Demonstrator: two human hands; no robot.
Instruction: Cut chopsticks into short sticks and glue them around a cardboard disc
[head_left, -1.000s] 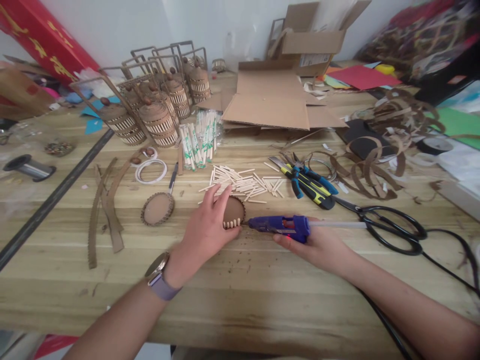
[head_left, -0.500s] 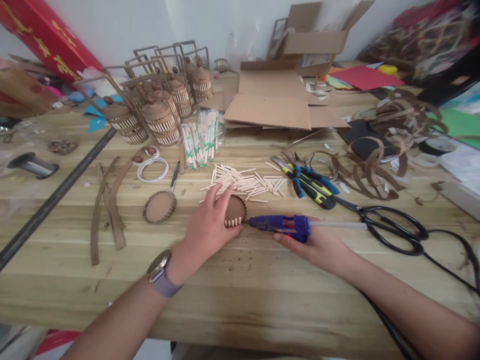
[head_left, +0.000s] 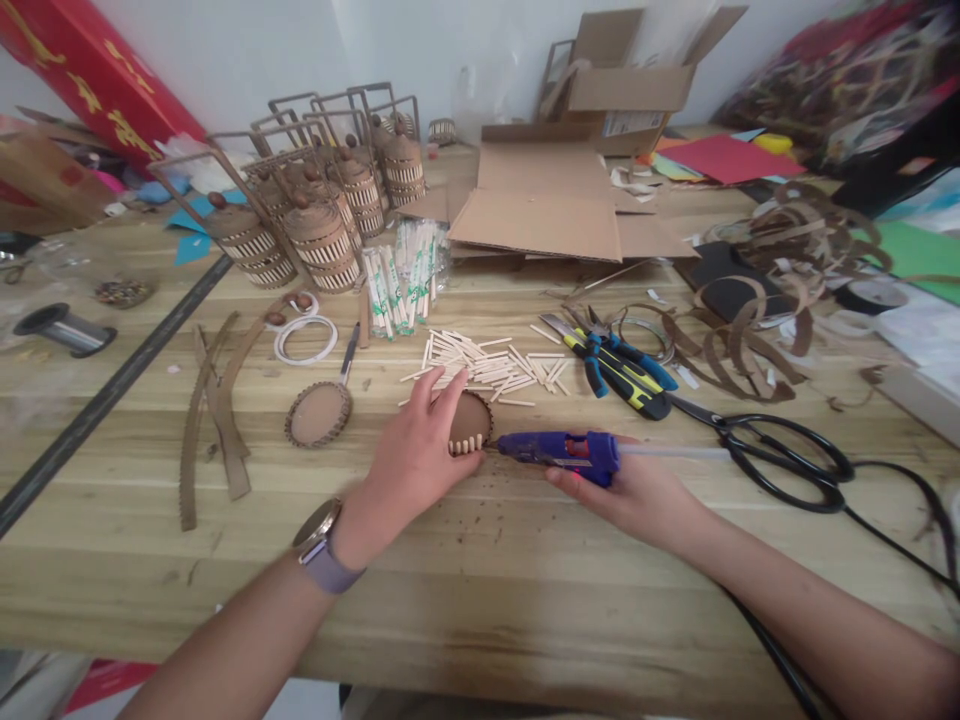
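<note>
My left hand (head_left: 420, 435) grips a round brown cardboard disc (head_left: 472, 415) with a notched rim, thumb at its near edge and fingers over its left side. Several short wooden sticks (head_left: 466, 445) stand in a row along the disc's near rim. A blue glue gun (head_left: 562, 452) is in my right hand (head_left: 637, 490), its nozzle at the rim's near right side. A clear glue stick (head_left: 675, 453) juts from the back of the gun. Just beyond the disc lies a loose pile of cut wooden sticks (head_left: 487, 362).
A second notched disc (head_left: 319, 414) lies left, near brown cardboard strips (head_left: 217, 420). To the right are pliers (head_left: 630, 362), a cutter (head_left: 637, 393) and black scissors (head_left: 787, 460). Stick-sided lanterns (head_left: 322, 240), wrapped sticks (head_left: 401, 280) and flat cardboard (head_left: 540, 210) stand or lie behind.
</note>
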